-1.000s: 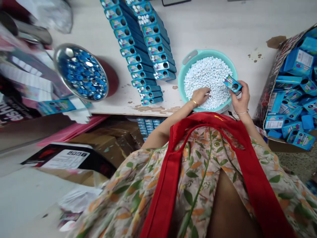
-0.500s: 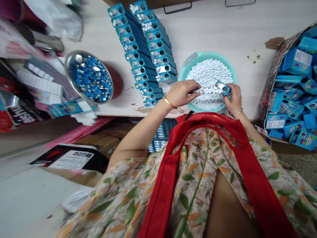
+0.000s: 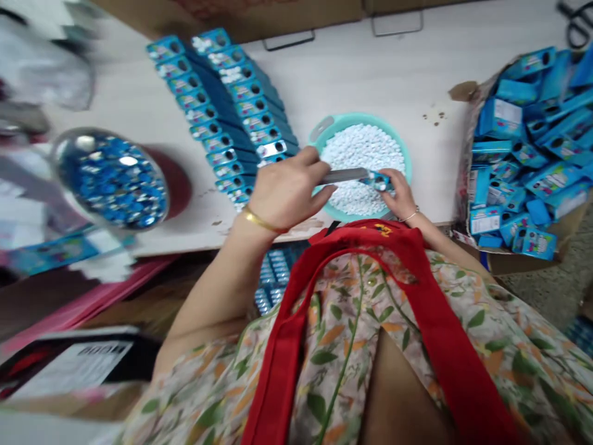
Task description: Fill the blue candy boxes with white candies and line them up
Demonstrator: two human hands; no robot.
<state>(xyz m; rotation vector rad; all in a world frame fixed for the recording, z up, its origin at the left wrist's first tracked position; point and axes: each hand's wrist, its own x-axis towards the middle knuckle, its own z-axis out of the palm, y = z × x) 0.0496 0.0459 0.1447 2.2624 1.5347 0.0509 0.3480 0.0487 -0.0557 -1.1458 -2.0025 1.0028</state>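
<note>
My left hand [image 3: 290, 188], with a gold bangle at its wrist, is closed on a grey, flat, blade-like strip [image 3: 345, 176]. The strip's far end meets a small blue box [image 3: 376, 180], gripped in the fingers of my right hand [image 3: 399, 193]. Both hands are over a turquoise plastic basin [image 3: 407, 151] holding many small white pellets [image 3: 365, 145]. Two rows of upright blue boxes [image 3: 199, 114] stand left of the basin, several with white pellets on top. My left hand partly hides the near end of the right row.
A metal bowl [image 3: 173, 179] of shiny blue lids is at the left. At the right, a carton [image 3: 469, 133] overflows with blue boxes. Wire handles [image 3: 397, 28] lie along the back, below brown cardboard [image 3: 278, 18]. Dark scissors [image 3: 577, 28] show top right.
My left hand has lifted from the pellets and now shows the grey strip reaching to the box. The right hand keeps the box over the basin. The whole view has shifted.
</note>
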